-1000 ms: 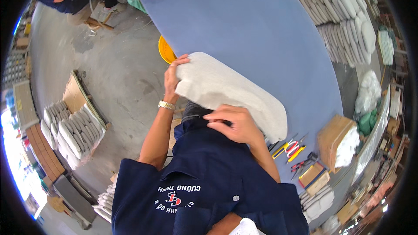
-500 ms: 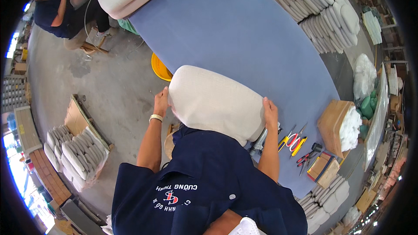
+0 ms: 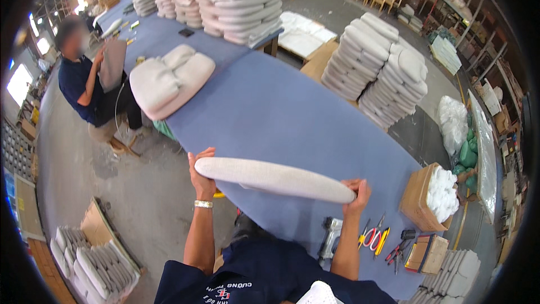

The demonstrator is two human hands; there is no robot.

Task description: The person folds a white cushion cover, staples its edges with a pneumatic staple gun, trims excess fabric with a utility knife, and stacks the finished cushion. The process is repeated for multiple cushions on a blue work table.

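1. The pale fabric-covered cushion (image 3: 275, 179) is held edge-on, its long side slanting across, above the near part of the blue-topped table (image 3: 270, 118); whether it touches the top, I cannot tell.
2. The left hand (image 3: 203, 177) has the cushion's left end, fingers partly spread; the right hand (image 3: 354, 196) has the other end, fingers curled around it. Fingertips behind the cushion are hidden.
3. The step in hand looks like handling the cushion by its ends to turn or look it over; any further turn would call for both hands moving together.
4. Near the right forearm lie a metal-bodied staple gun (image 3: 331, 239), partly hidden, red-and-white-handled scissors (image 3: 371, 238) and a yellow cutter (image 3: 382, 242).
5. Farther out are a carton (image 3: 415, 198) of white stuffing (image 3: 442, 194), plump cushions (image 3: 169, 84) and a seated co-worker (image 3: 81, 87).
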